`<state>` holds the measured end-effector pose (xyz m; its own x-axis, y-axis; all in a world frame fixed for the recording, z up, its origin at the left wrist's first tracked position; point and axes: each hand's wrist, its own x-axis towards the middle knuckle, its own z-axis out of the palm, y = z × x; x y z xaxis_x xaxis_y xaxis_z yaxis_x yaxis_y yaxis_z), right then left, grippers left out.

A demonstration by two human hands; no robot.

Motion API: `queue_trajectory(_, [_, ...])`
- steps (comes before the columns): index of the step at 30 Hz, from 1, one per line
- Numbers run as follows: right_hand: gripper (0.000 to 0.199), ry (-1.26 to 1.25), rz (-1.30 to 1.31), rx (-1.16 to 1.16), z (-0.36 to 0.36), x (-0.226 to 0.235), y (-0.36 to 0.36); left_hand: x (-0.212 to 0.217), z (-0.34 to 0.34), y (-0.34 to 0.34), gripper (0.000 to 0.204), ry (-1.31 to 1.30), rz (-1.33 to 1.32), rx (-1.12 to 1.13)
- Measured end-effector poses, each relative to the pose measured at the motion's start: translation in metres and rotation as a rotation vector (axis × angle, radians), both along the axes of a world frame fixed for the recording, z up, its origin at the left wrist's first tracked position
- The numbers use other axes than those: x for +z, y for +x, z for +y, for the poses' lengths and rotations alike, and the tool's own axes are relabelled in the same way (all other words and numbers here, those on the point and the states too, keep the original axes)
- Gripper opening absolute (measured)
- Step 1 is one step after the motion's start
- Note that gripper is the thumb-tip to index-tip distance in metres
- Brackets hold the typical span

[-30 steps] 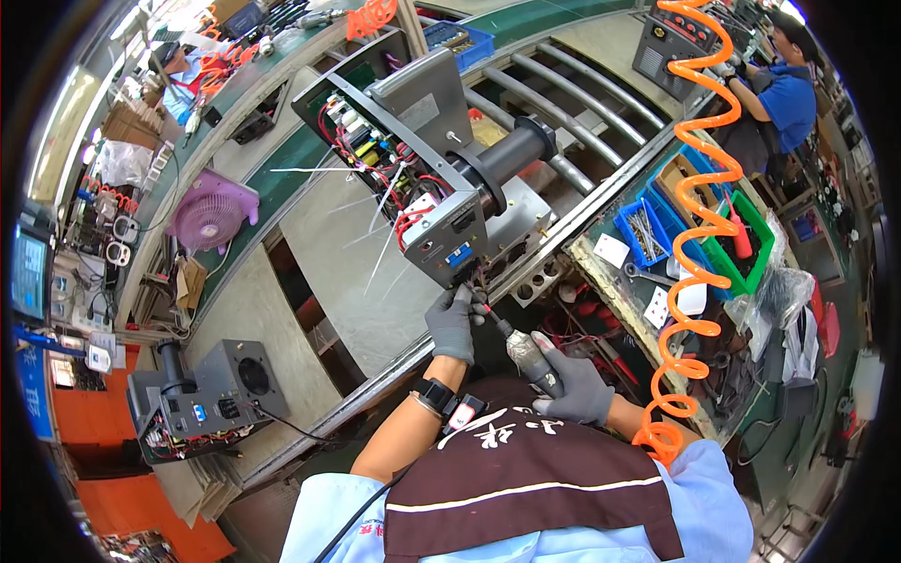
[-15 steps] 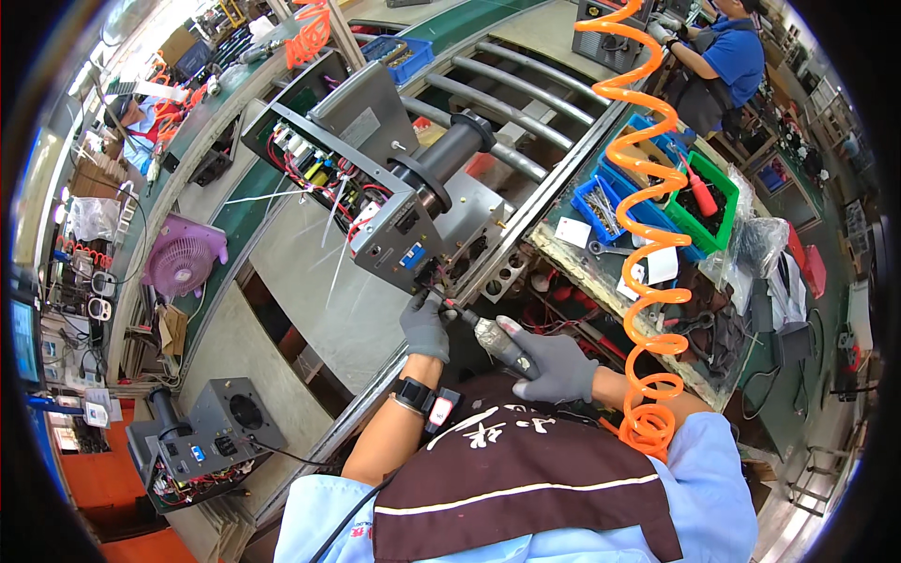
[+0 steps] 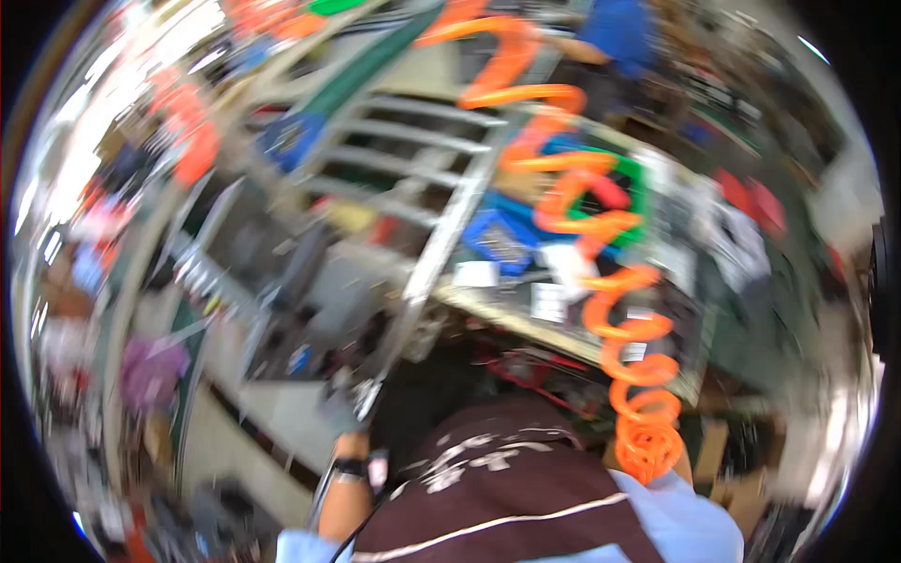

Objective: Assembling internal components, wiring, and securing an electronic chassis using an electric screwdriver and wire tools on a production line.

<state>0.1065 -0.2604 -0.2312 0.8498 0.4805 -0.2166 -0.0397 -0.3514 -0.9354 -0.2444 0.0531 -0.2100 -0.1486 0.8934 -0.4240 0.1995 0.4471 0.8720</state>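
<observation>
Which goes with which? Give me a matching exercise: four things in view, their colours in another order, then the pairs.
1. Left hand
2. Coiled hose
3. Apron
4. Small tray beside the hose

A. Blue
B. Dark brown with a white stripe
C. Gloved in grey
D. Orange

Pairs: 1-C, 2-D, 3-B, 4-A

The conveyor has several metal rollers, and along its near side runs a bright metal rail. Next to the rollers there is a flat grey board. A grey machine stands on the conveyor, rather blurred. Beside the rail is a workbench with a pale, worn edge. On it are a small blue bin, a green box and white cards.
</observation>
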Motion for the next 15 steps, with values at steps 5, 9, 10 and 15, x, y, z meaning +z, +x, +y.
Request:
queue_trajectory(5, [0.071,-0.262,-0.275,-0.426,-0.074,-0.065,0.113,-0.005,0.001,0.004,0.019,0.199,0.027,0.076])
queue_trajectory(9, [0.062,-0.464,-0.347,-0.786,-0.098,-0.107,0.157,-0.002,0.000,0.011,0.019,0.186,-0.020,0.174])
queue_trajectory(10, [0.059,-0.481,-0.281,-0.810,-0.099,-0.114,0.163,0.001,0.000,0.011,0.020,0.139,-0.012,0.132])
queue_trajectory(15, [0.048,-0.454,-0.144,-0.867,-0.100,-0.115,0.183,0.022,0.008,-0.018,0.028,0.157,0.166,-0.511])
